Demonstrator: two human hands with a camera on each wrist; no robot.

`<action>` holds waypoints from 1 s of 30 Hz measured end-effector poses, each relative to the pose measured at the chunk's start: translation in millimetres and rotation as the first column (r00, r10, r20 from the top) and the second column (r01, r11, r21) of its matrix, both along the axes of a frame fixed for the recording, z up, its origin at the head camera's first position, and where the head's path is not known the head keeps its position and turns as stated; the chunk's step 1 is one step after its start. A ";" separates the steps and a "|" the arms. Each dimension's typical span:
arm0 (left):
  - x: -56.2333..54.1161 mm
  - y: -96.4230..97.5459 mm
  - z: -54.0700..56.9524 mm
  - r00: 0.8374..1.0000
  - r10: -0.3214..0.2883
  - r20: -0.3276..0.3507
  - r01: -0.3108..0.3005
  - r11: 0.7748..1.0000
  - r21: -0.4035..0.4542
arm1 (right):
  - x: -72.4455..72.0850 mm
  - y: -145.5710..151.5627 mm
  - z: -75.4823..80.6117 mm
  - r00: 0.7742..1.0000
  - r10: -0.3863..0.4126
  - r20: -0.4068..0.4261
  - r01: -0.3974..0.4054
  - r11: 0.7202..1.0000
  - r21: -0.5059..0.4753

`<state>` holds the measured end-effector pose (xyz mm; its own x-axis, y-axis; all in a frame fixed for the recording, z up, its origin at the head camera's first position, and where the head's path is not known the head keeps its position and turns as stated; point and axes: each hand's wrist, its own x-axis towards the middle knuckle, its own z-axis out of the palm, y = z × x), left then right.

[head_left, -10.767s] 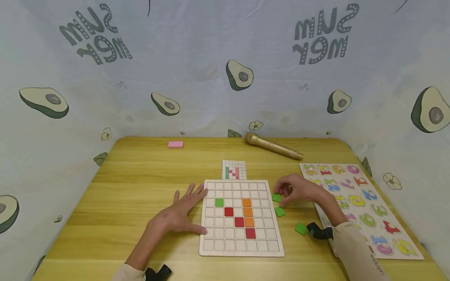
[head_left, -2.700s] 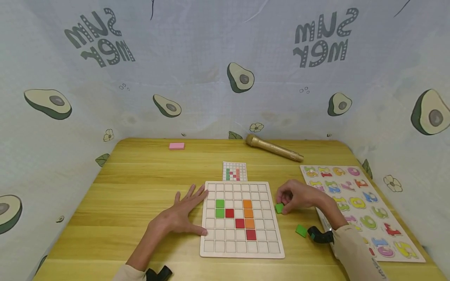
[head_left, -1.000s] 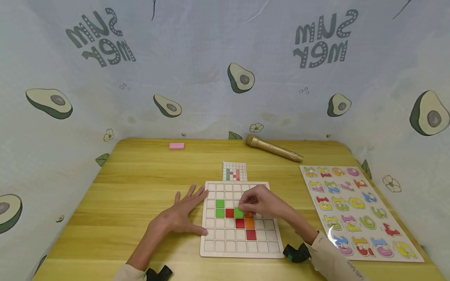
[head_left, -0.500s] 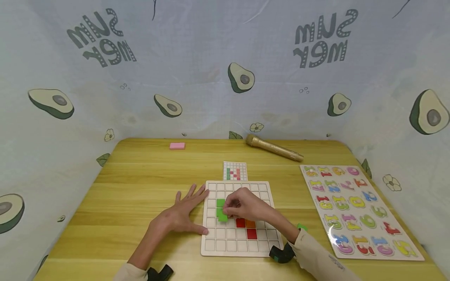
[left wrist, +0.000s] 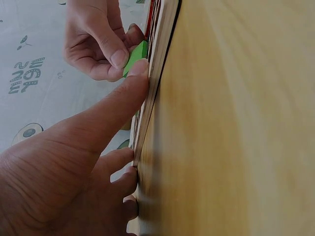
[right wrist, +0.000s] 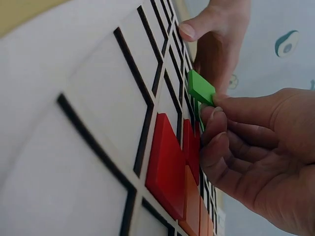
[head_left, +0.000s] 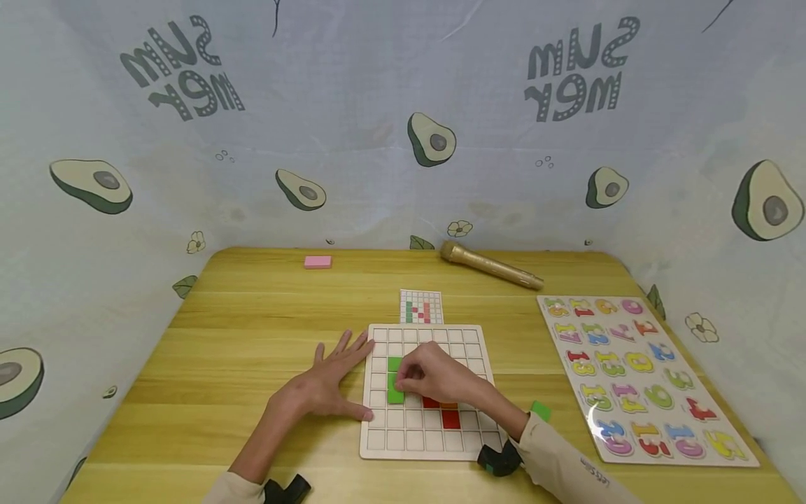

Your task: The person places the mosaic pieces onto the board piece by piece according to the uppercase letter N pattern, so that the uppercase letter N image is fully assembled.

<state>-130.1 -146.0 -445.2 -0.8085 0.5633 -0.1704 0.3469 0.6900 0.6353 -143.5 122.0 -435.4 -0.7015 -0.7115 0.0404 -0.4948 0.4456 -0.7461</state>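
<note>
My right hand (head_left: 437, 371) pinches a green square tile (right wrist: 201, 87) between thumb and fingertips. The tile is tilted close over the white grid board (head_left: 434, 441), just below two green tiles in the same column. Red tiles (right wrist: 167, 167) and orange tiles (right wrist: 191, 200) sit in other cells, partly hidden behind the right hand in the head view. My left hand (head_left: 315, 385) lies with fingers spread at the board's left side. Its thumb and fingertips touch that edge, and in the left wrist view the thumb tip overlaps the held tile.
A loose green tile (head_left: 540, 411) lies right of the board, beside the right sleeve. Behind the board is a small pattern card (head_left: 421, 306). Farther back are a gold microphone (head_left: 491, 266) and a pink block (head_left: 317, 262). A number puzzle board (head_left: 636, 380) lies at right.
The right hand has picked up a green tile from the right and carried it left across the board to the green column. A second green tile was set there earlier. The left hand stays put.
</note>
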 end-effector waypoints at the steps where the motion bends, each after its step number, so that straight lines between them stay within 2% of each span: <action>1: -0.1 0.2 0.0 1.000 0.000 0.000 0.000 1.000 -0.001 | 0.4 -0.2 -0.2 1.000 0.000 -0.011 0.000 1.000 0.002; 5: -0.6 0.1 0.3 1.000 0.001 -0.003 -0.001 1.000 0.000 | 2.1 -1.9 -0.3 0.999 -0.005 -0.044 0.006 1.000 0.009; 19: -0.3 -0.8 -0.2 1.000 -0.002 0.000 0.002 1.000 0.007 | 6.7 -3.4 -1.2 0.996 -0.020 -0.082 0.023 0.999 0.028; 30: 0.9 -1.2 -0.8 1.000 0.000 -0.004 0.000 1.000 0.017 | 5.6 -0.2 1.2 1.000 0.022 -0.021 -0.021 0.999 0.039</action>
<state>-129.2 -147.2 -446.0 -0.8095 0.5657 -0.1574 0.3493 0.6794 0.6453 -137.8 121.8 -434.3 -0.6852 -0.7279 0.0273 -0.5201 0.4626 -0.7180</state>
